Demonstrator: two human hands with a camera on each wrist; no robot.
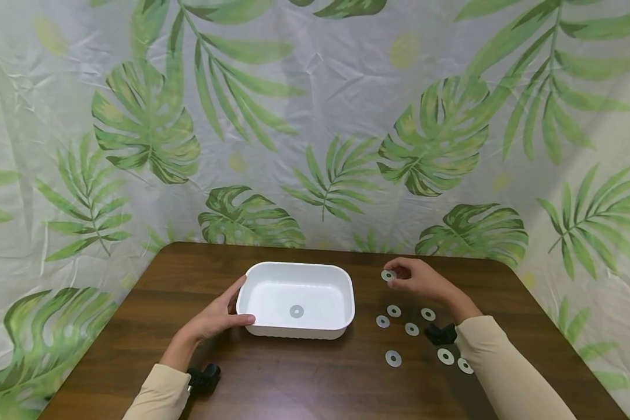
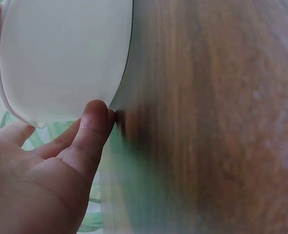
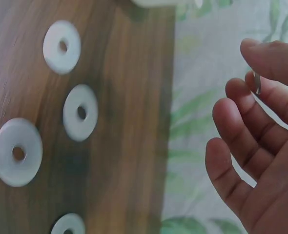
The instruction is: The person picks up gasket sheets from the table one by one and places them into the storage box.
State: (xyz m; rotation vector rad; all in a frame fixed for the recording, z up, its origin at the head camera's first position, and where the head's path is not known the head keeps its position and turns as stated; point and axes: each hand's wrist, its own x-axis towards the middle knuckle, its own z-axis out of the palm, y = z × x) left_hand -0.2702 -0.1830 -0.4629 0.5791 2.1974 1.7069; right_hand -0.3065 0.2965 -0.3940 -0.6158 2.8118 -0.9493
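A white rectangular tub (image 1: pixel 295 332) with rounded corners stands on the brown wooden table, a flat washer (image 1: pixel 296 311) lying on its floor. My left hand (image 1: pixel 215 318) grips the tub's left end, thumb at the near corner and fingers along the side. In the left wrist view, fingertips touch the tub's outer wall (image 2: pixel 66 58). To the right of the tub, my right hand (image 1: pixel 417 280) pinches a flat metal washer (image 1: pixel 388 275) above the far part of the table. The right wrist view shows that washer (image 3: pixel 257 84) edge-on between thumb and index finger; the other fingers are loosely bent.
Several more washers lie on the table right of the tub, among them a small washer (image 1: pixel 382 321) and a larger washer (image 1: pixel 393 358). Some lie close to the right forearm (image 1: pixel 504 367). Behind the table (image 1: pixel 304 379) hangs a leaf-patterned cloth (image 1: pixel 325 116).
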